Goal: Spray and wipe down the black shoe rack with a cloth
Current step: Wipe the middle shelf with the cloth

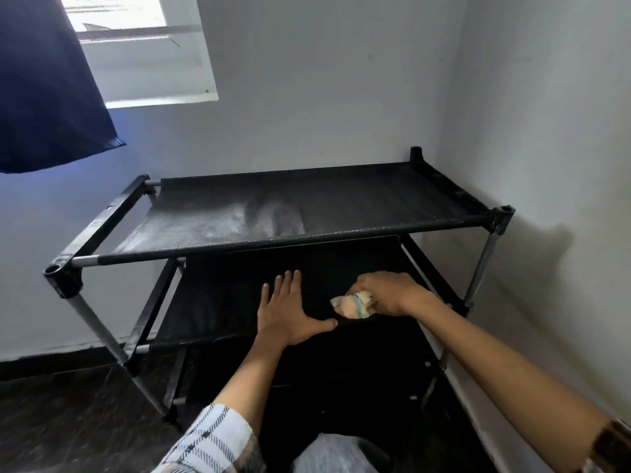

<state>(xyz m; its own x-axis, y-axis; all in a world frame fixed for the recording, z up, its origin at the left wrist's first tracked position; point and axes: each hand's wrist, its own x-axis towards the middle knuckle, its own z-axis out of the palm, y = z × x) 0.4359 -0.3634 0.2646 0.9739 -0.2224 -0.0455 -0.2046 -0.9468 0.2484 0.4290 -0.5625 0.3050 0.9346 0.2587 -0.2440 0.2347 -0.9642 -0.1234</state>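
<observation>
The black shoe rack (112,213) stands in a room corner, with fabric shelves on a metal frame. Its top shelf (375,196) shows a pale damp or dusty patch near the middle. My left hand (290,315) lies flat with spread fingers on the second shelf (218,302), near its front edge. To its right, my right hand (386,291) grips a bunched cream cloth (351,305) with a teal stripe and presses it on the same shelf. No spray bottle is in view.
White walls close in behind and to the right of the rack. A window (143,46) with a dark blue curtain (44,90) is at upper left. Dark floor (68,421) lies left of the rack. My knee (334,455) is at the bottom edge.
</observation>
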